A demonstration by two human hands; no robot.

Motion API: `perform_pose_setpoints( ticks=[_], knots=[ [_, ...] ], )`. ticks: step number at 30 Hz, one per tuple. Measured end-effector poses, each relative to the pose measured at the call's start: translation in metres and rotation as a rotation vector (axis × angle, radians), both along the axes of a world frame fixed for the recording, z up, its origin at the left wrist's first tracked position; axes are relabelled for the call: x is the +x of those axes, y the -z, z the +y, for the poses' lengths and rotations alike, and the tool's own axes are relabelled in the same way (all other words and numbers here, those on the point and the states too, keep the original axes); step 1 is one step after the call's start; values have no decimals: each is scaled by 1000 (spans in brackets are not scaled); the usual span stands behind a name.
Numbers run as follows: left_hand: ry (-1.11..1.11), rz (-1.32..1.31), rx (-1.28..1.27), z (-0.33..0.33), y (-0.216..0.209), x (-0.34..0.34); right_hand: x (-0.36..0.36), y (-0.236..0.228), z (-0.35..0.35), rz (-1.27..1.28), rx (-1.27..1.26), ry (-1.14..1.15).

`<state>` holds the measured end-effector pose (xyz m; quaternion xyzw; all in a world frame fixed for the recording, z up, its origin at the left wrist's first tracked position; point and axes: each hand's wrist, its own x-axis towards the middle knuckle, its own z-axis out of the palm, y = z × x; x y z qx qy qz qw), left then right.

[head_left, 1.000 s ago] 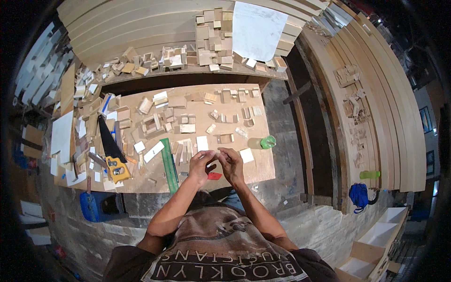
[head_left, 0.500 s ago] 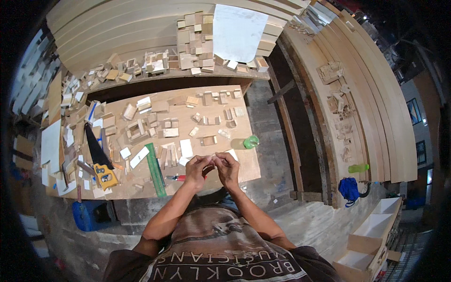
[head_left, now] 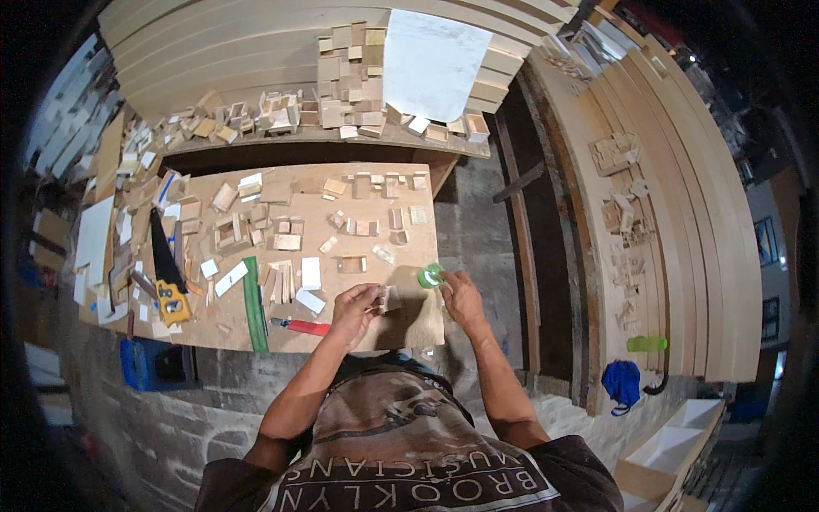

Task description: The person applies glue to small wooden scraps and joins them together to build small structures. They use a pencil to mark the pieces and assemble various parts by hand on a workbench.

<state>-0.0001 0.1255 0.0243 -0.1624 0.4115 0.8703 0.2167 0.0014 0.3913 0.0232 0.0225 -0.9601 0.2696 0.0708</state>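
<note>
My left hand (head_left: 354, 311) is closed, its thumb and fingertips pinching a small pale wooden piece (head_left: 390, 299) over the near part of the workbench (head_left: 401, 333). At the bench's right edge my right hand (head_left: 463, 300) reaches to a green plastic cup (head_left: 427, 276) with something white inside. Its fingers are apart, and the fingertips are at the cup's rim; whether they dip in I cannot tell. Beside my left hand lies a red-handled tool (head_left: 305, 327). A small open wooden box (head_left: 351, 264) rests beyond that hand.
A handsaw with a yellow handle (head_left: 173, 302) and a green strip (head_left: 253, 303) lie at the left among wood offcuts. Small wooden boxes (head_left: 232, 231) stand across the bench. Long boards (head_left: 682, 213) lean at the right, near a blue bag (head_left: 621, 386).
My hands were together before my chest and have parted. The right one has moved right to the green cup; the left stays pinched. The view has shifted slightly.
</note>
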Motion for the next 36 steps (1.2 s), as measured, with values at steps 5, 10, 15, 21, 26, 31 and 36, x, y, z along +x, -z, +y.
perform_pose_setpoints(
  ticks=[5,10,15,21,26,31,36],
  knots=[
    [-126,-52,86,21,-12,6,-25,19,23,-157,-2,-211],
    [-291,-59,74,43,-25,14,-37,23,27,-130,-12,-281],
    [-426,-18,-23,58,-28,25,-46,11,22,-160,-55,-272],
    [-479,26,-175,69,-22,32,-47,8,22,-187,0,-383],
    [-499,60,-236,71,-18,33,-47,11,26,-152,-14,-436],
    [-512,92,-308,75,-11,33,-47,6,28,-128,-20,-463],
    [-502,63,-384,80,-15,33,-47,1,31,-156,-22,-469]
  ],
)
